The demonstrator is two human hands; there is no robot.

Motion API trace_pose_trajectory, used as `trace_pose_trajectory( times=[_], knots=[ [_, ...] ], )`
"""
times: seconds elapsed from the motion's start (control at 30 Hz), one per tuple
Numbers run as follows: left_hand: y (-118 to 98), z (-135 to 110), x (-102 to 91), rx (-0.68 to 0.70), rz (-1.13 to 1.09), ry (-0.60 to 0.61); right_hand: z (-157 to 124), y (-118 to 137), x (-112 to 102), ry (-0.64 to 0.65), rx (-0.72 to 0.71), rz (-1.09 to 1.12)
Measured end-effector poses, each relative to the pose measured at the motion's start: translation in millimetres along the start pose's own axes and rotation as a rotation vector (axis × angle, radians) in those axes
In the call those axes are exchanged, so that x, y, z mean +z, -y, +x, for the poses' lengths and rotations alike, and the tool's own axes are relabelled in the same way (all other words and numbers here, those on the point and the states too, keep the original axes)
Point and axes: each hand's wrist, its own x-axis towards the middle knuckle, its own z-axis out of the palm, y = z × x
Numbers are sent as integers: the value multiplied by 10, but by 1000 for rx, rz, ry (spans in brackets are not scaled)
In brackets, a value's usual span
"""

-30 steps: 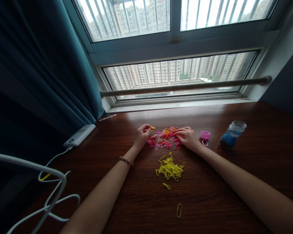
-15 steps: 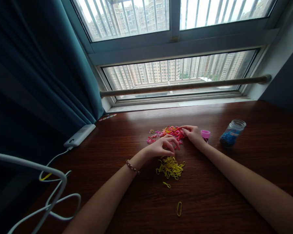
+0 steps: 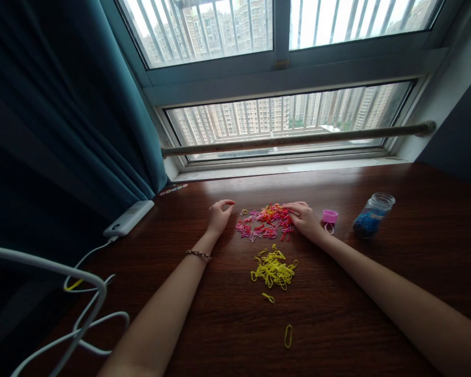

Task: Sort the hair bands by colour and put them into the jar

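My left hand (image 3: 220, 216) is just left of a heap of small pink, red and orange elastic bands (image 3: 267, 230). Its fingers are bent with the thumb near them, and nothing shows in them. A single yellowish band (image 3: 244, 212) lies a little to the right of its fingertips. My right hand (image 3: 303, 218) rests at the right side of the mixed heap, fingers stretched over the bands and touching them. The undersides of those fingertips are hidden. Nearer to me is a pile of yellow bands (image 3: 273, 269), with two loose yellow ones (image 3: 288, 336) in front of it.
A pink cap (image 3: 329, 216) stands right of my right hand, with a pale pink band (image 3: 328, 229) by it. Further right is a tilted glass jar (image 3: 372, 215) with blue contents. A white power strip (image 3: 129, 218) and cable (image 3: 102, 303) lie at left, below the curtain (image 3: 102, 104).
My left hand has moved from above the yellow pile to the left side of the mixed heap. My right hand has shifted slightly left, uncovering the band by the pink cap.
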Motion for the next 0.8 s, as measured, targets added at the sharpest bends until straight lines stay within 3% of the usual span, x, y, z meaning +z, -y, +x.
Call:
trace_pose_trajectory(
  times=[0.1,0.17,0.3,0.43,0.6,0.8],
  knots=[
    [86,3,2,2,9,28,-2,-29,51,87,-19,-105],
    [55,-13,27,73,14,75,3,-49,66,115,-18,-126],
    [0,-37,76,267,67,185,14,-27,39,65,-10,-70],
    [14,-34,79,333,112,239,22,12,-19,-13,58,13],
    [-16,-39,53,340,130,197,38,-34,-50,-39,252,245],
    [-58,-55,27,276,115,101,45,-51,-44,-69,298,460]
  ],
)
